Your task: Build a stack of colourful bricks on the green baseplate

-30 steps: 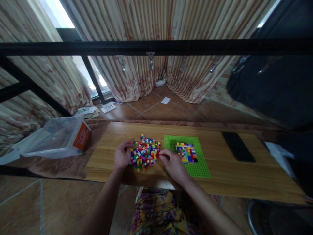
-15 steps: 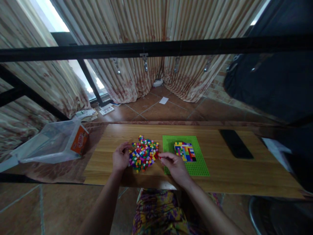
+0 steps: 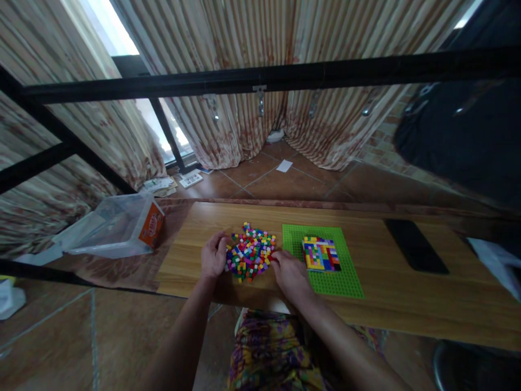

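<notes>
A pile of small multicoloured toy bricks (image 3: 250, 254) lies loose on the wooden table. My left hand (image 3: 214, 256) rests at the pile's left edge, fingers loosely curved and apart, with nothing visible in them. At the right edge, my right hand (image 3: 291, 274) pinches a small red toy brick between thumb and fingertips; the fingers partly hide it. Just beyond that hand is a green studded baseplate (image 3: 340, 283). On it stands a block of built-up bricks (image 3: 321, 254) in many colours, mostly yellow, blue, red and white along its top.
A black phone-like slab (image 3: 415, 245) lies on the table (image 3: 374, 244) to the right, with white paper (image 3: 494, 263) past it. Left of the table sits a clear plastic bin (image 3: 122, 225) with an orange label. A black metal bar (image 3: 228, 86) crosses in front of striped curtains.
The view has shifted, so the scene sits farther right. My right hand has moved closer against the pile's right edge, still pinching the red brick. My left hand stays beside the pile.
</notes>
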Motion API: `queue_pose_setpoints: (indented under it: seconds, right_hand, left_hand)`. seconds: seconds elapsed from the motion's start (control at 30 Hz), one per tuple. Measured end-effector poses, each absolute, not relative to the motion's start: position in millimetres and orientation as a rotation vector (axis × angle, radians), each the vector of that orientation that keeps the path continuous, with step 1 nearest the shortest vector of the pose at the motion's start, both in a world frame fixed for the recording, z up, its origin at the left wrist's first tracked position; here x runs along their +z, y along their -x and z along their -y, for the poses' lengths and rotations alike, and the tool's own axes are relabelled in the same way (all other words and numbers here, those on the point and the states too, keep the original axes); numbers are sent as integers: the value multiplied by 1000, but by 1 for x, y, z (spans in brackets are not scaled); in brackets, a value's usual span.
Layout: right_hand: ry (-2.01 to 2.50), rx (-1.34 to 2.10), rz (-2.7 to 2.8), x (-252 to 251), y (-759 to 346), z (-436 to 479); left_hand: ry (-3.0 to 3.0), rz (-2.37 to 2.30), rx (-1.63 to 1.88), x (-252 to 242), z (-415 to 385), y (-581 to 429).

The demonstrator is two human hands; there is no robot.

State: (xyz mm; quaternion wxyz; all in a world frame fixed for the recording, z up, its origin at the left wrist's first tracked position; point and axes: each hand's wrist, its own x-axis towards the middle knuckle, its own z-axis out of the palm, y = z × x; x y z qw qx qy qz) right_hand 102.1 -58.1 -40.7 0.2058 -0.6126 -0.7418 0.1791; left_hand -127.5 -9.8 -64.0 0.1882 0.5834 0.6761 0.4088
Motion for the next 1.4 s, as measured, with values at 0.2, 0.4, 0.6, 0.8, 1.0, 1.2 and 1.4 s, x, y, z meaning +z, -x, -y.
queue_pose_setpoints:
  seconds: [0.2, 0.4, 0.6, 0.8, 1.0, 1.2, 1.4]
  right_hand:
    - [1657, 489, 2036, -32, -100, 44]
    - [1457, 534, 2128, -28, -82, 28]
    - [1367, 494, 2298, -36, -62, 22]
    - [1405, 507, 2351, -31, -66, 17]
    - [1481, 512, 2366, -23, -77, 16]
    - [1415, 441, 2480, -24, -69, 15]
    - [1393, 404, 2564, -26, -63, 10]
  left_hand:
    - [-1603, -1923, 1139, -61, 11, 125]
    - [-1618, -1920, 1172, -64, 11, 123]
    - [-1667, -1913, 1195, -68, 10, 125]
    - [-1681, -1909, 1207, -73, 10, 126]
    - [-1665, -1908, 1229, -77, 8, 126]
    - [-1640, -1904, 1238, -79, 8, 126]
    - [-1619, -1889, 1264, -80, 7, 125]
